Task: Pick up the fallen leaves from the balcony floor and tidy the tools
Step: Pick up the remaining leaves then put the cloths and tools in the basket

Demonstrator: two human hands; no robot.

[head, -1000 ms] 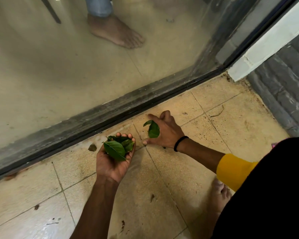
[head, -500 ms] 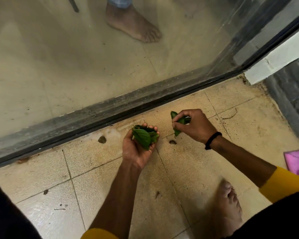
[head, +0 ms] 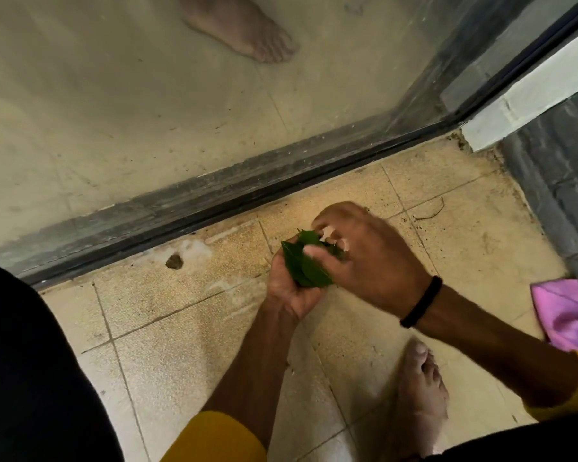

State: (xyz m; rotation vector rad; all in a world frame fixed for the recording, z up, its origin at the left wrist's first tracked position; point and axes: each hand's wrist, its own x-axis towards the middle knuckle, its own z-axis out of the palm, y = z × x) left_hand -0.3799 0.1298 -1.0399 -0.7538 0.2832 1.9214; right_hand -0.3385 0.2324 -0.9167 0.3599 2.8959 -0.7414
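Several green leaves point(head: 302, 268) lie bunched in my left hand point(head: 291, 295), which is turned palm up low over the tiled balcony floor point(head: 187, 335), fingers curled round them. My right hand point(head: 371, 258), wearing a black wristband, has come over the bunch from the right. Its thumb and fingertips pinch the top leaves against the pile. The right hand is motion-blurred, and it hides the far side of the bunch. No tools are in view.
A small brown scrap point(head: 174, 261) lies by the sliding glass door's dark track point(head: 214, 201), and a thin twig point(head: 431, 211) lies further right. A pink cloth point(head: 568, 315) sits at the right edge below a grey wall point(head: 561, 181). My bare foot point(head: 421, 395) is close below; another person's foot point(head: 247, 31) stands behind the glass.
My right hand lifted a single leaf off the floor and carried it left onto the bunch in my left hand. The two hands now meet.
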